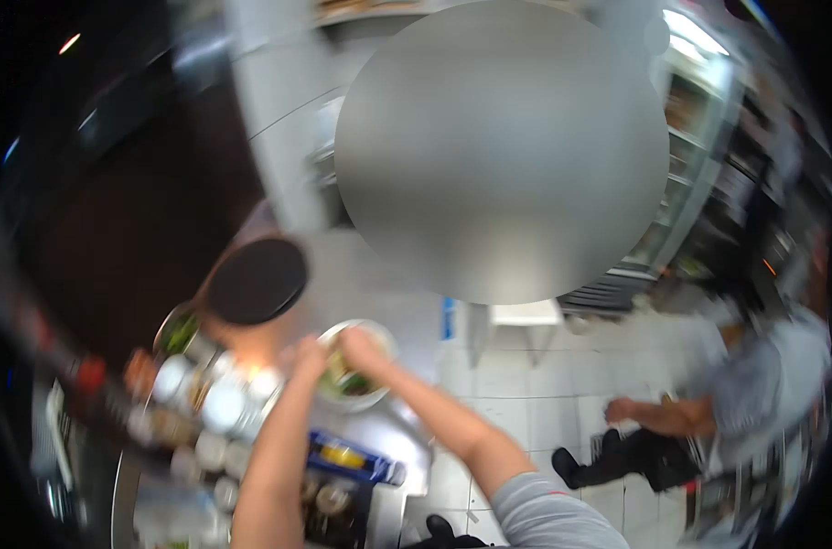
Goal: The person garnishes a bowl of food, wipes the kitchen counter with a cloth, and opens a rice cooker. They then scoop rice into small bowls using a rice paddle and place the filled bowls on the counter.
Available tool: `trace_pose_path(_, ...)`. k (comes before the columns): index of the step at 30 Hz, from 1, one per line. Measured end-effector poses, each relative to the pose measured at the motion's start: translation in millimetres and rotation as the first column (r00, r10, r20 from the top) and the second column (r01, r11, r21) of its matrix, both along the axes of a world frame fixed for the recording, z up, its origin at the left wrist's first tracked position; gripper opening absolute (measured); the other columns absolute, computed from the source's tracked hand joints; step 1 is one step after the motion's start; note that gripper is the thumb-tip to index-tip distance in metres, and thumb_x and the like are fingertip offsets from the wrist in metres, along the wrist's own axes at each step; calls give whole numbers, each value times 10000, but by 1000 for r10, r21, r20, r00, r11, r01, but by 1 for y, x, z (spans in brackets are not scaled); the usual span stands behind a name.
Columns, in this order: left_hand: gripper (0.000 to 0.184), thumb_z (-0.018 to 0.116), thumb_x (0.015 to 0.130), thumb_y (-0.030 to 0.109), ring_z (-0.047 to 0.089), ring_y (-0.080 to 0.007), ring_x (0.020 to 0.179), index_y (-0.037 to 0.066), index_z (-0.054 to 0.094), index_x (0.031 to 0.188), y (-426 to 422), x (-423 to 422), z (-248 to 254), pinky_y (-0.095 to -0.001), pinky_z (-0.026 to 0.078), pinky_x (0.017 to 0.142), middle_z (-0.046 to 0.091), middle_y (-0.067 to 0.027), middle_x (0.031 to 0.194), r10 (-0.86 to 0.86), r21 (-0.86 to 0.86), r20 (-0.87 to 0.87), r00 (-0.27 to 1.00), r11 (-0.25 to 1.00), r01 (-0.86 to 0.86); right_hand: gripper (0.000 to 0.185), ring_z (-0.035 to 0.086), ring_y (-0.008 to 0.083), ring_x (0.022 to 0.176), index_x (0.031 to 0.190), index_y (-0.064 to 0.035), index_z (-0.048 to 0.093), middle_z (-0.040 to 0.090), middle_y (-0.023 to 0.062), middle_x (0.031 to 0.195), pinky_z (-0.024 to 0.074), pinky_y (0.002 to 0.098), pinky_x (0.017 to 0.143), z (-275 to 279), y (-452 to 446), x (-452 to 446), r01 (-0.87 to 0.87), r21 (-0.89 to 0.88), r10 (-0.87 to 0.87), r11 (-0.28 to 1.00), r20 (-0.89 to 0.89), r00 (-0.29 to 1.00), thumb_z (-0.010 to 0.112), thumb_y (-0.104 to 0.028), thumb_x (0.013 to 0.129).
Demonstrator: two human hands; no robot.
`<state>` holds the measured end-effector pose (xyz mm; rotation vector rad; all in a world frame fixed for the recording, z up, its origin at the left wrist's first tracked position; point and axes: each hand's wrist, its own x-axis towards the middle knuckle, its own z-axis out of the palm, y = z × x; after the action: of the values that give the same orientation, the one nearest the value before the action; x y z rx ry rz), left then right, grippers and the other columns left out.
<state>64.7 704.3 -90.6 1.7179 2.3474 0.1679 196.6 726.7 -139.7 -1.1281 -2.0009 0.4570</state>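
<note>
White bowl (pixel 390 346) sits on the steel counter (pixel 343 265), green food (pixel 354 385) in it. Right hand (pixel 362 353) is over the bowl, fingers curled in; left hand (pixel 310 357) is at the rim on its left side. Too blurred from here to tell if either grips anything. White-lidded jars (pixel 224 406) left of the bowl, blue box (pixel 352 457) just below. Co-worker in a grey shirt (pixel 765 380) well apart, on the right.

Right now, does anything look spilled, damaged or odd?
No spill or damage stands out around the white bowl, though blur hides fine detail. Oddly, a large grey disc covers the upper middle of the view, hiding what lies behind.
</note>
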Motion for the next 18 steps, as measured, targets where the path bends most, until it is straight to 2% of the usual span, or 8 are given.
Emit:
trace_pose_path(1, 416, 574, 825, 429, 593, -289, 1065, 84, 665, 1038, 7, -5, -10, -455, 424, 857, 646, -134, 1088, -78, 25, -82, 994, 996, 81, 113, 631, 365, 759, 724, 12, 650, 636, 227, 793, 493, 449, 712, 11, -3, 0, -12, -112, 10, 994, -19, 1000, 624, -1, 614)
trace_pose_path(2, 286, 687, 710, 263, 607, -340, 988, 7, 677, 838, -4, 8, 23, -428, 495, 801, 662, -200, 905, -118, 71, -91, 989, 990, 125, 89, 627, 373, 784, 727, 10, 636, 629, 229, 821, 498, 442, 723, 5, 1, 0, 3, 51, -7, 999, 84, 996, 606, -12, 647)
trace_pose_path(4, 174, 753, 604, 225, 647, -307, 815, 80, 691, 679, -13, 14, 31, -523, 402, 882, 671, -142, 771, -133, 252, -87, 987, 956, 151, 87, 631, 358, 790, 727, 19, 622, 622, 233, 808, 508, 427, 739, -6, 16, -11, 53, 58, -62, 997, 176, 982, 619, -17, 648)
trace_pose_path(5, 158, 723, 653, 232, 631, -292, 901, 98, 716, 737, -25, 28, 62, -548, 287, 1011, 684, -126, 876, -109, 131, -35, 993, 985, 112, 121, 636, 345, 786, 744, 4, 633, 635, 217, 835, 509, 419, 745, 20, -1, -2, 44, -4, -42, 999, 161, 986, 631, 7, 623)
trace_pose_path(8, 91, 716, 656, 162, 629, -292, 863, 90, 704, 710, -28, 23, 70, -567, 284, 1006, 681, -109, 836, -194, 195, 35, 980, 963, 184, 189, 640, 340, 787, 811, -19, 665, 650, 197, 892, 513, 406, 754, 36, -19, 16, -191, -202, 212, 961, 88, 973, 628, 22, 630)
trace_pose_path(12, 232, 726, 670, 137, 630, -234, 891, 108, 698, 899, -55, 34, 110, -501, 310, 951, 663, -59, 865, -273, 213, 127, 953, 946, 243, 316, 636, 294, 883, 962, -35, 675, 646, 166, 1020, 499, 350, 812, 30, -48, 42, -202, 24, 202, 979, -192, 960, 643, 14, 652)
trace_pose_path(15, 352, 733, 681, 138, 625, -206, 889, 106, 660, 1023, -88, 43, 155, -426, 311, 935, 639, -56, 979, -371, 300, 133, 919, 899, 320, 231, 640, 264, 868, 981, -43, 667, 658, 146, 983, 500, 357, 798, 12, -76, 75, 10, -234, -131, 972, -509, 851, 609, -45, 757)
trace_pose_path(18, 364, 719, 691, 113, 611, -204, 897, 88, 639, 1045, -124, 40, 199, -383, 320, 929, 616, -72, 1051, -484, 451, 181, 856, 815, 365, 229, 649, 255, 779, 1001, -49, 663, 665, 151, 849, 506, 338, 703, -61, -91, 85, 263, -474, -454, 840, -351, 819, 590, -68, 785)
